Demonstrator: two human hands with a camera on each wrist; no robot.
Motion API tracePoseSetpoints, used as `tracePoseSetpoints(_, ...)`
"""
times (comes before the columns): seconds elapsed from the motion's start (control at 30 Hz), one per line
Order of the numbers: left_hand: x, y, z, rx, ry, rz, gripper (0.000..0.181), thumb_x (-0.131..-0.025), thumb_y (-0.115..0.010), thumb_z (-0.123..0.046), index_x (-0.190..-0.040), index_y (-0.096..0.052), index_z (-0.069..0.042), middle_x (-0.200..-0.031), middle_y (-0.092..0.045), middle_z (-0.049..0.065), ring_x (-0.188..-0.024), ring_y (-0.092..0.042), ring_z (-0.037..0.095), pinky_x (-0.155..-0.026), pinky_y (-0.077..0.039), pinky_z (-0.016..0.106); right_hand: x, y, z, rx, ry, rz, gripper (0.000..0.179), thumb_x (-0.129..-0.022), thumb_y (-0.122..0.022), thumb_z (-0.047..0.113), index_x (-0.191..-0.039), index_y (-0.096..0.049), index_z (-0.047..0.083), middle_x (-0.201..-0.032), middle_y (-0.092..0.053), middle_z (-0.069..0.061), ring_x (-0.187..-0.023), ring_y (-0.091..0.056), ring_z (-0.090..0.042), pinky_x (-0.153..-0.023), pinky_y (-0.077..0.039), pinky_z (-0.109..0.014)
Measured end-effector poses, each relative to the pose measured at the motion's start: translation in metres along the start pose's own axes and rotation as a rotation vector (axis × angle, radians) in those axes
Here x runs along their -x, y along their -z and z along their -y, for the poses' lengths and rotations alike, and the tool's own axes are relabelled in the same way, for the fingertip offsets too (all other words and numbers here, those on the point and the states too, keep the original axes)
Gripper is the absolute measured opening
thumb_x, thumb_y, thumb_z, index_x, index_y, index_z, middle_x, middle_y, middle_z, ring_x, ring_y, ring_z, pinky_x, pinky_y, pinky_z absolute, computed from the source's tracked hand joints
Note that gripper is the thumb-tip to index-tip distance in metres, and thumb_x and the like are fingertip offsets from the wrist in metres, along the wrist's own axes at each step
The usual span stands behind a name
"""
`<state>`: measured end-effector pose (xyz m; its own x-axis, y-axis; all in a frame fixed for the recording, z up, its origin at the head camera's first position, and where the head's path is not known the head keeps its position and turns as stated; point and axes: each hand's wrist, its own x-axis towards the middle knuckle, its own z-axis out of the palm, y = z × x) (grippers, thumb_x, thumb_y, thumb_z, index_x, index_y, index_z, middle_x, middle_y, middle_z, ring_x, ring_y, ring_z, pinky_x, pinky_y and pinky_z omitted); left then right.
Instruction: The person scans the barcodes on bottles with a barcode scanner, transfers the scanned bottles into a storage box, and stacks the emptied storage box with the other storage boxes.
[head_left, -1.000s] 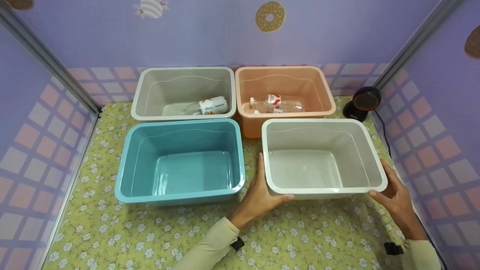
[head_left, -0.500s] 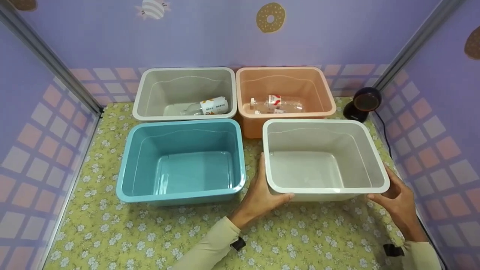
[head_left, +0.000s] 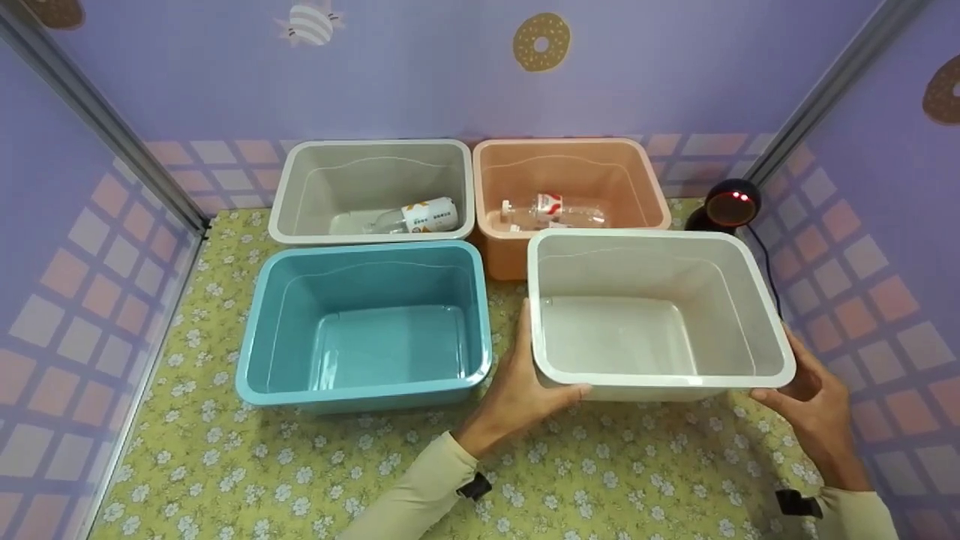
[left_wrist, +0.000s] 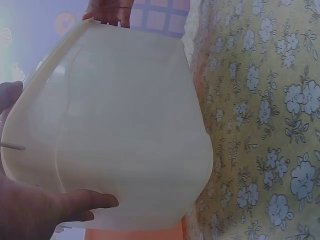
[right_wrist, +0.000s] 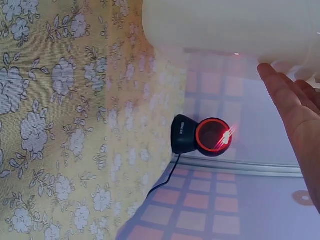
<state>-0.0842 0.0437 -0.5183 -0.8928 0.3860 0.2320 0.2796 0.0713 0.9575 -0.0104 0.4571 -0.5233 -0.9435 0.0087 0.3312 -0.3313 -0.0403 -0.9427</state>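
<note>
A white plastic bin (head_left: 660, 381), with nothing inside, is held between both hands at the front right. My left hand (head_left: 517, 386) grips its left front corner, thumb along the front wall and fingers up the left side. My right hand (head_left: 814, 397) holds the right front corner in the same way, with its fingers on the right side wall (right_wrist: 295, 102). In the left wrist view the bin's underside is close over the flowered cloth (left_wrist: 270, 120). To its left stands an empty blue bin (head_left: 360, 394).
Behind are a grey bin (head_left: 277, 210) with a labelled plastic bottle (head_left: 431, 215) and an orange bin (head_left: 506, 259) with clear bottles (head_left: 551, 205). A black desktop scanner (head_left: 731, 204), lit red, stands at the back right, its cable along the right wall.
The white bin has shifted slightly right and its rim looks larger, closer to the head camera. My right hand has moved right with it. Red lights have come on in the scanner.
</note>
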Motion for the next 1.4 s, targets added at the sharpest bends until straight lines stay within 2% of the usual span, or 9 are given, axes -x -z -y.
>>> tracePoseSetpoints(0.13,0.001,0.002,-0.007,-0.023,-0.005,-0.008,0.140,-0.084,-0.098,-0.031,-0.176,0.004,-0.003,-0.174,-0.033,0.023,-0.138,-0.059,0.032,-0.114,-0.052,0.049,-0.001,-0.002,0.006,0.004,0.014,-0.018,0.094,-0.081,-0.059,-0.042,-0.166,-0.033,-0.012,-0.167,-0.052,-0.014,-0.138,-0.066,-0.021,-0.100,-0.061,-0.028)
tracePoseSetpoints(0.27,0.000,0.004,-0.015,-0.031,-0.017,-0.020,0.139,-0.082,-0.099,-0.032,-0.177,0.000,-0.005,-0.167,-0.042,0.021,-0.132,-0.062,0.030,-0.109,-0.055,0.047,-0.002,-0.003,0.016,0.034,-0.011,-0.058,0.092,-0.081,-0.058,-0.042,-0.165,-0.037,-0.011,-0.165,-0.055,-0.011,-0.138,-0.065,-0.020,-0.104,-0.059,-0.027)
tracePoseSetpoints(0.47,-0.003,0.007,-0.034,-0.028,-0.021,-0.005,0.139,-0.083,-0.099,-0.032,-0.177,0.000,-0.007,-0.171,-0.038,0.018,-0.134,-0.060,0.028,-0.109,-0.055,0.044,-0.003,-0.003,0.028,0.028,0.020,-0.089,0.089,-0.082,-0.059,-0.040,-0.164,-0.039,-0.011,-0.160,-0.061,-0.009,-0.131,-0.070,-0.019,-0.096,-0.061,-0.024)
tracePoseSetpoints(0.77,-0.005,0.017,-0.054,0.021,-0.034,0.007,0.140,-0.082,-0.099,-0.029,-0.178,0.001,-0.012,-0.162,-0.047,0.016,-0.129,-0.063,0.025,-0.105,-0.058,0.046,-0.006,-0.004,0.040,-0.029,0.107,-0.037,0.086,-0.082,-0.056,-0.042,-0.162,-0.035,-0.017,-0.165,-0.054,-0.015,-0.144,-0.062,-0.021,-0.106,-0.057,-0.028)
tracePoseSetpoints(0.87,-0.005,0.021,-0.058,0.027,-0.025,0.007,0.140,-0.082,-0.099,-0.029,-0.178,0.000,-0.011,-0.162,-0.048,0.015,-0.129,-0.062,0.024,-0.105,-0.058,0.049,-0.008,-0.008,0.047,-0.005,0.111,-0.036,0.087,-0.082,-0.057,-0.042,-0.162,-0.035,-0.016,-0.166,-0.054,-0.015,-0.145,-0.060,-0.020,-0.108,-0.056,-0.028)
tracePoseSetpoints(1.03,-0.004,0.029,-0.068,0.036,-0.019,0.007,0.139,-0.083,-0.099,-0.029,-0.178,0.000,-0.013,-0.161,-0.048,0.011,-0.129,-0.061,0.022,-0.103,-0.058,0.044,-0.012,-0.015,0.057,0.052,0.096,-0.060,0.088,-0.082,-0.061,-0.040,-0.162,-0.040,-0.012,-0.164,-0.055,-0.015,-0.144,-0.061,-0.019,-0.109,-0.055,-0.027)
tracePoseSetpoints(1.13,-0.003,0.033,-0.076,0.037,-0.013,0.006,0.139,-0.083,-0.099,-0.031,-0.179,0.001,-0.015,-0.163,-0.046,0.009,-0.129,-0.061,0.021,-0.103,-0.058,0.042,-0.014,-0.017,0.060,0.057,0.125,-0.049,0.086,-0.082,-0.063,-0.038,-0.161,-0.039,-0.015,-0.165,-0.053,-0.019,-0.145,-0.060,-0.020,-0.111,-0.054,-0.027)
tracePoseSetpoints(1.27,-0.002,0.039,-0.086,0.066,-0.012,0.005,0.139,-0.083,-0.099,-0.030,-0.179,0.001,-0.017,-0.162,-0.046,0.008,-0.128,-0.061,0.022,-0.104,-0.059,0.047,-0.017,-0.021,0.065,0.046,0.175,-0.031,0.083,-0.083,-0.066,-0.037,-0.159,-0.039,-0.019,-0.167,-0.050,-0.022,-0.147,-0.058,-0.022,-0.112,-0.054,-0.027)
tracePoseSetpoints(1.4,-0.002,0.046,-0.092,0.074,-0.042,0.009,0.137,-0.083,-0.099,-0.027,-0.179,-0.002,-0.018,-0.156,-0.051,0.009,-0.126,-0.063,0.025,-0.101,-0.061,0.045,-0.018,-0.026,0.069,0.053,0.191,-0.036,0.082,-0.083,-0.067,-0.036,-0.159,-0.040,-0.019,-0.164,-0.053,-0.020,-0.144,-0.061,-0.021,-0.109,-0.056,-0.026)
